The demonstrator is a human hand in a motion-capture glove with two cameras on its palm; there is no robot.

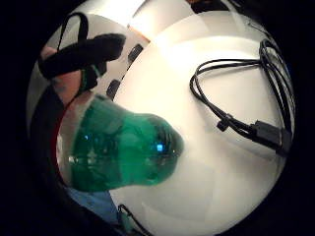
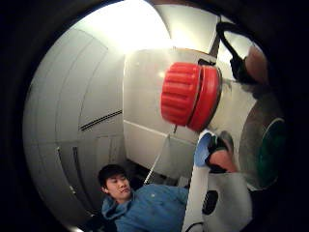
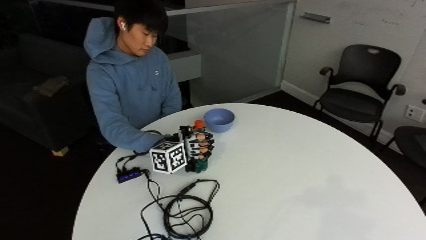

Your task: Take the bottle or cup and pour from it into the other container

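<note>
A: What is there, biggest first?

B: One round white table [image 3: 306, 170]. One person sits at it in a blue hoodie [image 3: 130, 87]. Two black chairs [image 3: 359, 82] stand near the wall, the second only partly in view at the edge.

A: And on the table?

B: One blue bowl [image 3: 219, 119] near the person. One green bottle [image 3: 200, 159] with a red cap [image 2: 189, 95], just beside the bowl and on its nearer side.

A: The hand?

B: One gloved right hand [image 3: 197, 144], fingers curled round the bottle. The bottle stands upright; I cannot tell whether its base touches the table. In the palm view the green base [image 1: 123, 152] sits close over the white top.
</note>
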